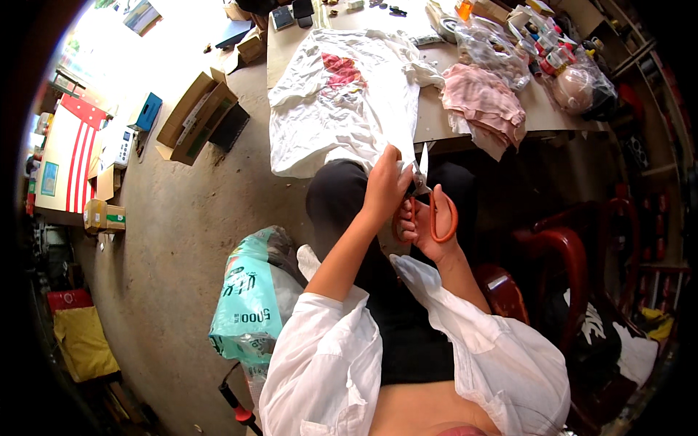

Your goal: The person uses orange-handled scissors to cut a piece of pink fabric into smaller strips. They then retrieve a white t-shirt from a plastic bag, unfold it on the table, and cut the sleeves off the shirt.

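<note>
A white T-shirt with a red print lies spread over the table's near edge, its hem hanging toward my lap. My left hand is closed on the lower right part of the shirt, pinching the cloth. Just beside it, my right hand grips scissors with orange-red loop handles. The scissor blades stand apart and point away from me, close to the shirt's edge and to the left fingers. Whether cloth lies between the blades is hard to make out.
Folded pink cloth lies on the table right of the shirt, with plastic bags of bottles behind. A teal plastic bag stands on the floor at left, with an open cardboard box farther off. A dark red chair is at right.
</note>
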`<state>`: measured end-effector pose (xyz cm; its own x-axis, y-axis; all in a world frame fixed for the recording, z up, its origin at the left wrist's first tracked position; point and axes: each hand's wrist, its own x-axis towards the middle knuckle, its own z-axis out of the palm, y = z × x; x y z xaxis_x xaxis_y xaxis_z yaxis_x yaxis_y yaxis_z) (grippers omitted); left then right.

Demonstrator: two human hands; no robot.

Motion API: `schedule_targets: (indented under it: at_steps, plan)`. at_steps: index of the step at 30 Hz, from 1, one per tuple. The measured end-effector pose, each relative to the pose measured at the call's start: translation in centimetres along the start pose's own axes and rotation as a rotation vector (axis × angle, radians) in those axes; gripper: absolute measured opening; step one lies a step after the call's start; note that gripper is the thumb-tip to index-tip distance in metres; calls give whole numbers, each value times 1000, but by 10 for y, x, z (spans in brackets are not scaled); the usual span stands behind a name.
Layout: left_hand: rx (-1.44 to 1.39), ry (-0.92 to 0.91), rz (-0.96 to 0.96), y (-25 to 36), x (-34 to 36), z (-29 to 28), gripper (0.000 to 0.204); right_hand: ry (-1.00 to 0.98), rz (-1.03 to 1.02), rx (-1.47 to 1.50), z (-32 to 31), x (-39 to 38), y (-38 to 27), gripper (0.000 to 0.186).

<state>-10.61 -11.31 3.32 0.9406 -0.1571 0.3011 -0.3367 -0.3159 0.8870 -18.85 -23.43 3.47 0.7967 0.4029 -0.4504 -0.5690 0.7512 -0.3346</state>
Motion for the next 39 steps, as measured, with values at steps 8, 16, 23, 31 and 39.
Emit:
schedule_targets:
  at_steps: [8,16,23,31,39]
  plan:
    - [541,-59,213,-22,5,10,6,-44,53,138,12,-5,9,68]
    - [662,-274,350,-22,8,-6,6,-70,53,241,5,11,0,81]
    - [562,-298,481,-4,12,-30,7,-69,-50,149,9,39,-14,83]
    - [401,-143,397,1,7,-45,13,-103,-52,119,16,63,-15,75]
    - [202,-136,351,-2,0,-46,16,17,-111,206,12,67,-41,77]
